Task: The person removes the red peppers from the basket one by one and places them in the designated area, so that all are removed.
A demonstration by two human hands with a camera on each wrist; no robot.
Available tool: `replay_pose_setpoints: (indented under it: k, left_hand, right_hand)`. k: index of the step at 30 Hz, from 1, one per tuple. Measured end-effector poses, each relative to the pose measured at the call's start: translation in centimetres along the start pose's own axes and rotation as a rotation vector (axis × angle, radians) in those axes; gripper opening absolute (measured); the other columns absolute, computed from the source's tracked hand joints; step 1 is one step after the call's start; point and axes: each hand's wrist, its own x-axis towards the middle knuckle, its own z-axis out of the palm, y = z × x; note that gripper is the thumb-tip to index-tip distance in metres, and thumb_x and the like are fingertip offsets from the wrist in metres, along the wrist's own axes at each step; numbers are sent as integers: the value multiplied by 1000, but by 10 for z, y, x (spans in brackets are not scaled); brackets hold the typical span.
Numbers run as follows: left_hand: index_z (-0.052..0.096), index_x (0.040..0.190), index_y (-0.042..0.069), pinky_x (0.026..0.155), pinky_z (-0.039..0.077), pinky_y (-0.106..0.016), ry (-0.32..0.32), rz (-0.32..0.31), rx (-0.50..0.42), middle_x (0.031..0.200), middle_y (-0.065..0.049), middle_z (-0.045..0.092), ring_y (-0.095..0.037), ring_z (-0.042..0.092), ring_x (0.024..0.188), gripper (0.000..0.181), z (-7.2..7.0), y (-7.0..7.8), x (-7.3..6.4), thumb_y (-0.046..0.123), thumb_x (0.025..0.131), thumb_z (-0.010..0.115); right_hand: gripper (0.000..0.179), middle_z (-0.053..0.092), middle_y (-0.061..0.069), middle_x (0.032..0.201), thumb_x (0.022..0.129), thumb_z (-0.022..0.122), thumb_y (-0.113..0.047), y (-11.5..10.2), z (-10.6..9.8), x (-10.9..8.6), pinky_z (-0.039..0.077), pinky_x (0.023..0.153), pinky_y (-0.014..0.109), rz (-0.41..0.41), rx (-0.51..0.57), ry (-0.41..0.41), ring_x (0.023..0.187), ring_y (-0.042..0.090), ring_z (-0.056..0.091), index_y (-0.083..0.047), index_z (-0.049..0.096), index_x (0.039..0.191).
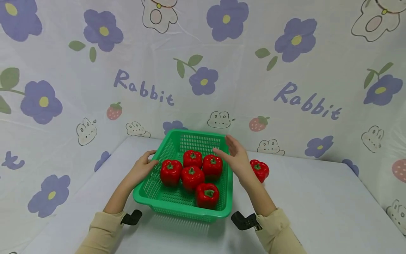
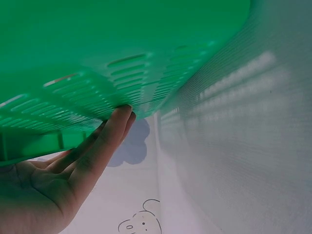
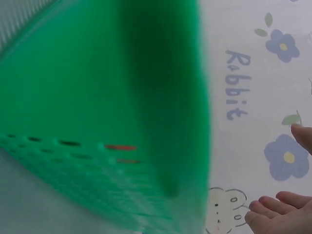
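A green plastic basket (image 1: pixel 177 212) stands in the middle of the head view, with several glossy red bell peppers (image 1: pixel 191 179) in it. At its left side my left hand (image 1: pixel 143 169) grips the rim, the thumb over the edge. The left wrist view shows that hand's long fingers (image 2: pixel 100 151) against the slotted outer wall; its thumb is hidden there. My right hand (image 1: pixel 238 160) is beside the right rim, fingers spread and thumb over the basket's inside. In the right wrist view, that hand (image 3: pixel 280 214) appears apart from the basket wall.
One more red bell pepper (image 1: pixel 259 170) lies on the white table (image 1: pixel 317 197), right of the basket and partly behind my right hand. A printed cloth (image 1: pixel 241 88) with flowers and rabbits hangs close behind the basket. Each wrist carries a black device (image 1: pixel 243 221).
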Motion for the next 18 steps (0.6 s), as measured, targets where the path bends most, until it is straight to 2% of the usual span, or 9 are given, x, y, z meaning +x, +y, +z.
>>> replay_pose_setpoints:
  k: [10,16,18]
  left_hand:
    - [22,153,1,66,59,-31,-2,-9,-5,127,-33,59,-20,70,81,59,1,1,-1,22,103,44]
    - [22,151,-4,67,58,-31,-10,-29,-2,128,-36,56,-24,70,83,57,0,20,-11,16,102,43]
    - [22,151,-4,67,58,-32,-10,-22,3,129,-37,55,-24,70,83,57,0,19,-11,16,102,43]
  right_hand:
    - [81,31,4,161,90,70,-34,-14,14,5,25,121,40,-43,21,-40,150,21,26,-15,26,155]
    - [81,30,4,161,90,70,-32,-17,19,6,24,122,39,-53,47,-72,150,20,25,-14,25,155]
    - [81,30,3,161,91,69,-32,-18,19,6,23,122,39,-55,48,-73,150,19,25,-15,24,155]
